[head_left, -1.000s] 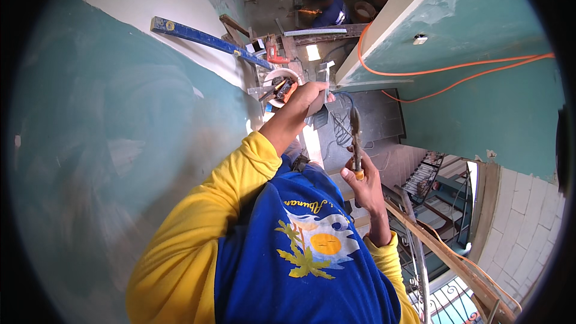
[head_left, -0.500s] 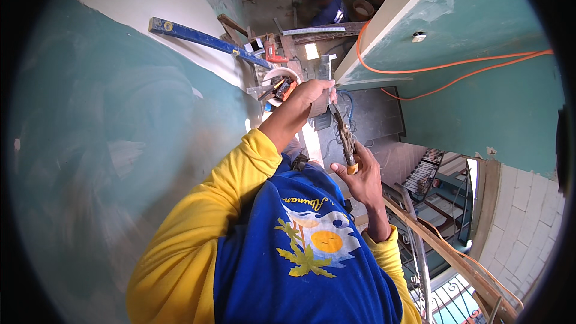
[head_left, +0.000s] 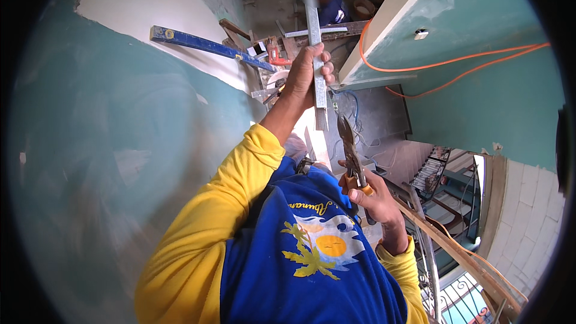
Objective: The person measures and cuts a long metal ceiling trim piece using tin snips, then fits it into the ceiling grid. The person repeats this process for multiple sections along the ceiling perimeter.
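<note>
**Metal strip (head_left: 313, 21) in one hand, snips (head_left: 349, 144) in the other**

The left hand (head_left: 307, 72) is closing firmly around the metal strip, its fingers curling over the right side, at the upper middle of the frame. The strip is standing nearly upright in the picture, reaching from the top edge down to just below the wrist. Its lower end is looking folded or cut, though that is too small to tell.

The right hand (head_left: 377, 201), right of centre, is wrapping thumb and fingers around the orange-gripped handles of the snips. The blades are pointing up the frame, and their tip is appearing near the strip's lower end but apart from it. Whether the blades are parting or meeting, I cannot tell.

The step in hand is seeming to be one of holding and positioning: no cut is showing under the blades. In my judgement, a next move with the snips would be calling for a steady left grip, the strip's edge lining up with the blades, and the fingers keeping clear of them.

A blue level (head_left: 198, 41) is slanting across the upper left, beside a red drill (head_left: 276, 53) at upper centre. An orange cable (head_left: 414, 70) is looping along the wall at upper right.
</note>
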A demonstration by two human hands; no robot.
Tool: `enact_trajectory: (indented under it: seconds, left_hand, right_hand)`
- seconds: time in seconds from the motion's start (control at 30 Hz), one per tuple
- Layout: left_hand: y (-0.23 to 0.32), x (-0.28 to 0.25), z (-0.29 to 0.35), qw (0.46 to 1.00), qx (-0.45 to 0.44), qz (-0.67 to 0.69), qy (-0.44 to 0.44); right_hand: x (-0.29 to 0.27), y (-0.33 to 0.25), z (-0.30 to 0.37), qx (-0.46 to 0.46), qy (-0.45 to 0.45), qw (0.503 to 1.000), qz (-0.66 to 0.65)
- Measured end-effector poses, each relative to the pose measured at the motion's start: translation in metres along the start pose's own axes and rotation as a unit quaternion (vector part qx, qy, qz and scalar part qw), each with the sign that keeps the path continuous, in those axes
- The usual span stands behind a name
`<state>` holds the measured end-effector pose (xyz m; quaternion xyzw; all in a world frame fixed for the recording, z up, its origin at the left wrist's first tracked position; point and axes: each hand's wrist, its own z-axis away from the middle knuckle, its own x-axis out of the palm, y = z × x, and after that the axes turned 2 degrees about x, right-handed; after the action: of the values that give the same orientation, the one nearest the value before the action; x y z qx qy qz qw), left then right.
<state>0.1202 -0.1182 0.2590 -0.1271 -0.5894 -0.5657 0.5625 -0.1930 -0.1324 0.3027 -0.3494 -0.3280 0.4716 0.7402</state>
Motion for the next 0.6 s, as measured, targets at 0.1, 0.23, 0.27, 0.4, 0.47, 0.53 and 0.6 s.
enact_trajectory:
  seconds: [0.1,0.23,0.27,0.4,0.47,0.53,0.6]
  left_hand:
    - [0.009,0.005,-0.004,0.998,0.050,0.029,-0.039]
    - [0.016,0.026,0.000,0.992,0.110,0.003,-0.061]
    - [0.017,0.030,0.001,0.991,0.119,-0.003,-0.058]
    - [0.021,0.042,0.006,0.987,0.152,-0.024,-0.048]
    - [0.020,0.046,0.006,0.984,0.169,-0.036,-0.047]
    - [0.019,0.048,0.005,0.980,0.190,-0.045,-0.050]
    - [0.019,0.052,0.006,0.979,0.195,-0.051,-0.046]
  right_hand:
    - [0.016,-0.015,0.002,0.011,0.017,0.999,0.034]
    - [0.020,-0.020,-0.002,0.037,0.029,0.995,0.091]
    - [0.022,-0.021,-0.002,0.036,0.037,0.994,0.092]
    - [0.025,-0.028,-0.005,0.009,0.056,0.995,0.079]
    - [0.026,-0.024,-0.008,-0.006,0.072,0.995,0.066]
    - [0.026,-0.022,-0.009,-0.010,0.084,0.994,0.062]
    - [0.025,-0.022,-0.011,-0.004,0.091,0.994,0.068]
